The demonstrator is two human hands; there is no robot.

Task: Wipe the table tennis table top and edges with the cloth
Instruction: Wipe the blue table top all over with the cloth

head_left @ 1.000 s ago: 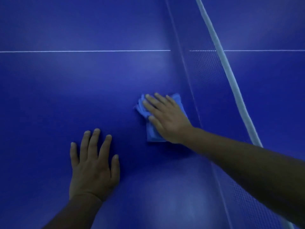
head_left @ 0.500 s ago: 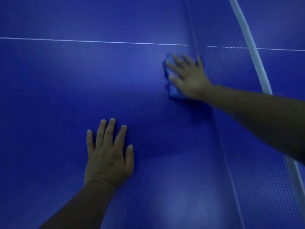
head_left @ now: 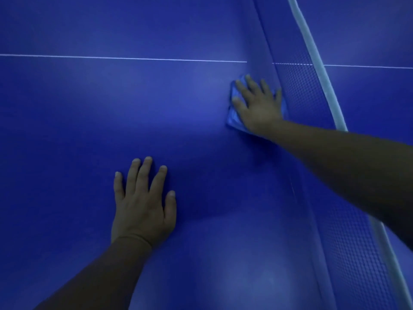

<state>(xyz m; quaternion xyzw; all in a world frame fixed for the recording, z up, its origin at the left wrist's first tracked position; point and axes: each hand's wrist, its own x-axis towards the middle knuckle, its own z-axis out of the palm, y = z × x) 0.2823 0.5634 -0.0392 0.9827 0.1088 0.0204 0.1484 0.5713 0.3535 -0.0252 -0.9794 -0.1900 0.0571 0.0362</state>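
Blue cloth (head_left: 234,118), folded, soft and light, lies flat on the counter (head_left: 111,108) just beside the net (head_left: 312,97). Right hand (head_left: 259,108) presses it, fingers (head_left: 242,88) spread. Left hand (head_left: 140,204) rests flat, fingers spread. Likely slides easily; best held under the palm.

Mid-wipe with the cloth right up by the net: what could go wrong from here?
1. The right hand presses the cloth flat beside the foot of the net; another stroke that way may snag the mesh or push it.
2. Straight fingers only press the cloth, so it may bunch or slip out on a fast stroke.
3. The left hand rests flat on the table top and may leave prints.
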